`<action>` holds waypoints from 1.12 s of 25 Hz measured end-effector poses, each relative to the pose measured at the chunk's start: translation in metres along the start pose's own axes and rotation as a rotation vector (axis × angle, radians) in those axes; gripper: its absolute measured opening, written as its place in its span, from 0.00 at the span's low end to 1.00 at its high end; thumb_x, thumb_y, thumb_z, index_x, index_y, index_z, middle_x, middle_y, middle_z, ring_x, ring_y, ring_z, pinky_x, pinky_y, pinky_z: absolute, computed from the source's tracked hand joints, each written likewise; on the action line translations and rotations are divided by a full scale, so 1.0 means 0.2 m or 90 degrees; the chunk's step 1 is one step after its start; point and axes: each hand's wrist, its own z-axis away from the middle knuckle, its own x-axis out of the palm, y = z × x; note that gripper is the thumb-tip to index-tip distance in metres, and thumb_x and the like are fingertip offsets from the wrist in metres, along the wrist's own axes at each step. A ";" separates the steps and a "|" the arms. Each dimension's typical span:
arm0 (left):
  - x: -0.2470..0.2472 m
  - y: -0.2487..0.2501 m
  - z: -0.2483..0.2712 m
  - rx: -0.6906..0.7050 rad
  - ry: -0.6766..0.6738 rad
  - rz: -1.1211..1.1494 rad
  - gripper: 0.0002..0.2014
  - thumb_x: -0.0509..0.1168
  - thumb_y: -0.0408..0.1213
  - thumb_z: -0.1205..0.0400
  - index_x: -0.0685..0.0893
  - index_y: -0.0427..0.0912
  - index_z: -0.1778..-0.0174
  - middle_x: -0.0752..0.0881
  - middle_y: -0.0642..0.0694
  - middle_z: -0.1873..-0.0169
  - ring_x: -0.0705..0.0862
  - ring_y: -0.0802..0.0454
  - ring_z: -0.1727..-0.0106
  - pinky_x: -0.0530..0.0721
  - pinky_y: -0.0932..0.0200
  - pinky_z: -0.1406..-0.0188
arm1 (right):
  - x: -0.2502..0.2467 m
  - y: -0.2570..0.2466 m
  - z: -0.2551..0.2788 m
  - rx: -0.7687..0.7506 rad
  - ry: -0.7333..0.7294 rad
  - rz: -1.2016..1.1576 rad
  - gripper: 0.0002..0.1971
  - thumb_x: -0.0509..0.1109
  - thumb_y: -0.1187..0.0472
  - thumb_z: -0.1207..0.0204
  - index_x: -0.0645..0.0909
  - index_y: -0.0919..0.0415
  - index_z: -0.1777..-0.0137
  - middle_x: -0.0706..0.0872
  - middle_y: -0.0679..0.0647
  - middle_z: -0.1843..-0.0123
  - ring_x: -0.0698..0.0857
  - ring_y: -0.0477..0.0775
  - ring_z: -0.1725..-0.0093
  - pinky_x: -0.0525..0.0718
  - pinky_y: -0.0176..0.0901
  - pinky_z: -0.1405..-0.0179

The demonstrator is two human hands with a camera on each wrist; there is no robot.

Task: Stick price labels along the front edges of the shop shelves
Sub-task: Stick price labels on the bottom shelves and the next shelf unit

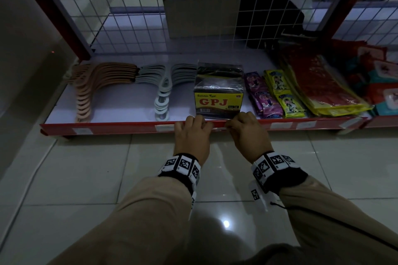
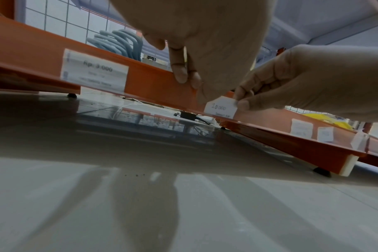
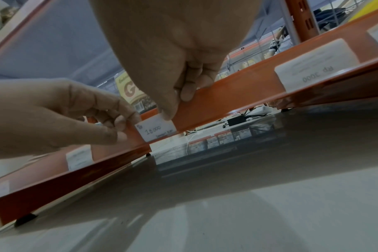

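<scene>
Both hands are at the red front edge (image 1: 112, 127) of the bottom shelf, just above the tiled floor (image 1: 90, 170). A small white price label (image 2: 221, 107) reading 10.000 lies against that edge, directly below the GPJ box (image 1: 218, 101) that stands at the shelf's front. The right hand (image 1: 247, 133) pinches the label's right end between thumb and curled fingers. The left hand (image 1: 192, 135) has its fingers hooked over the top of the edge while its thumb presses on the label's left end. Along the same edge, another label (image 2: 94, 70) marked Rp 3.000 sits to the left of the hands, and several small labels (image 2: 301, 127) sit to the right, leaving a bare red stretch on either side of the one being held. On the shelf, stacked hangers (image 1: 86, 90) lie to the left of the box and sachets (image 1: 277, 92) to its right; the white shelf surface between hangers and box is open.
</scene>
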 end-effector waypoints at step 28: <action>0.02 0.33 0.00 0.102 -0.007 0.117 0.27 0.64 0.34 0.23 0.73 0.49 0.26 0.73 0.50 0.28 0.69 0.47 0.29 0.65 0.49 0.33 | -0.20 0.41 0.25 0.154 0.086 0.114 0.15 0.71 0.68 0.33 0.83 0.66 0.45 0.83 0.64 0.49 0.80 0.68 0.49 0.79 0.56 0.54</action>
